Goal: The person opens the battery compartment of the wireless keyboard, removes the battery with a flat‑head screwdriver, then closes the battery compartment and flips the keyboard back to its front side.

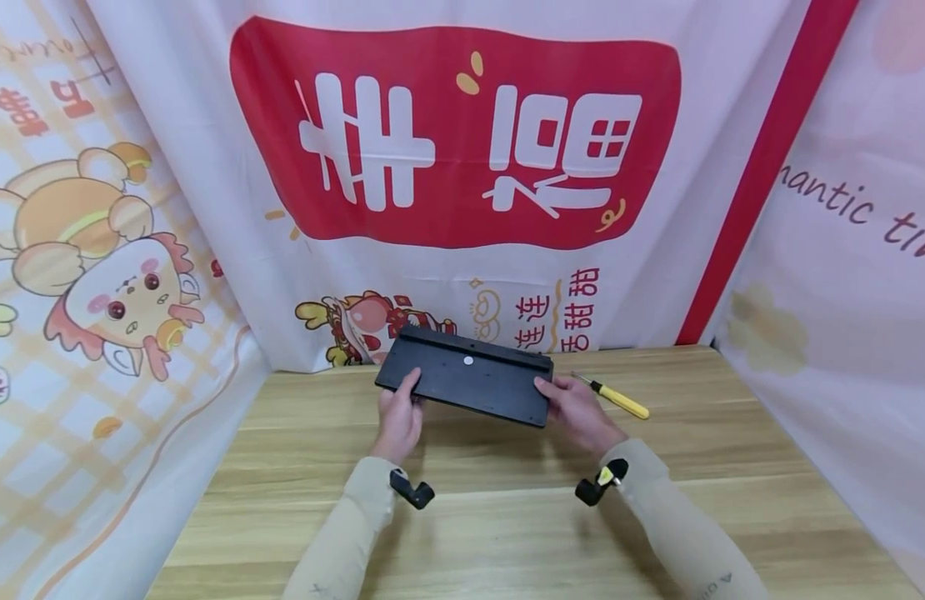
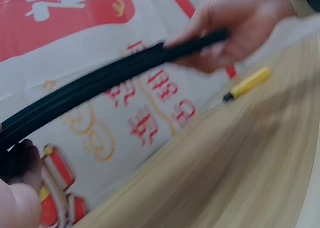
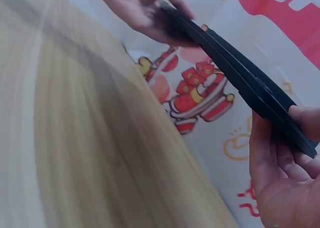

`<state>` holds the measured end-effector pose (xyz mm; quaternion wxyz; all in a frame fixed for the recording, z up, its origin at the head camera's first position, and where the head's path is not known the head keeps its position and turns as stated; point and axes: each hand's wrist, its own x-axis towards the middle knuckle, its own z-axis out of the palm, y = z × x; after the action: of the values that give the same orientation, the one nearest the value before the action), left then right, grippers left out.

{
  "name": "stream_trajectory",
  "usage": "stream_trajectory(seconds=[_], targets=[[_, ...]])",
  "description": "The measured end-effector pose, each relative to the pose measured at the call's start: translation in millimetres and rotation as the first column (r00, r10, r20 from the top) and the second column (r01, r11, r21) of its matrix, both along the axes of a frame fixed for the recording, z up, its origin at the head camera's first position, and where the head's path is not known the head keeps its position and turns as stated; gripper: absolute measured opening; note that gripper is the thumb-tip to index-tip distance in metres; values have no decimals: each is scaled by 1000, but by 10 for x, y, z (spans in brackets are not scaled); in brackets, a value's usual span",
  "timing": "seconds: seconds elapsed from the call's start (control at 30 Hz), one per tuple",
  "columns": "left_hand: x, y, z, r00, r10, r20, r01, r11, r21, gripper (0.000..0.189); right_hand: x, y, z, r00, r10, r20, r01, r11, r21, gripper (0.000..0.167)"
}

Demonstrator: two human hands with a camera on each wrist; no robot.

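Observation:
A thin black keyboard [image 1: 462, 379], with its underside toward the head camera, is held up over the far part of the table. A raised ridge runs along its far edge, and a small white round sticker sits near that ridge. My left hand [image 1: 401, 423] grips the left end, thumb on the upper face and fingers beneath. At the right end my right hand [image 1: 581, 414] pinches it the same way. Both wrist views show the keyboard [image 2: 100, 82] nearly edge-on, clear of the tabletop. The keys are hidden from the head view.
A screwdriver [image 1: 620, 400] with a yellow handle lies on the wooden table [image 1: 477, 533], just right of my right hand. Printed cloth [image 1: 462, 267] hangs at the table's back edge, with more cloth on both sides.

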<state>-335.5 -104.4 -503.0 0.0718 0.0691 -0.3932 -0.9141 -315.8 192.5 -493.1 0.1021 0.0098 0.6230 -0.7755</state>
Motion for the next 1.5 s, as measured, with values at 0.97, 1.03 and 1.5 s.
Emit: stream_trajectory(seconds=[0.97,1.03,1.5], targets=[[352,-754,-319,935,-193,299,354,418,-837,24,-45,494,-150,993,87,-81,-2,692,722,52],[366,-732,-353,937,-182,299,349,424,-836,25,-46,473,-213,993,77,-92,21,643,765,49],[370,-662,-438,963,-133,236,266,300,-916,15,-80,348,-342,987,65,-150,106,442,891,36]])
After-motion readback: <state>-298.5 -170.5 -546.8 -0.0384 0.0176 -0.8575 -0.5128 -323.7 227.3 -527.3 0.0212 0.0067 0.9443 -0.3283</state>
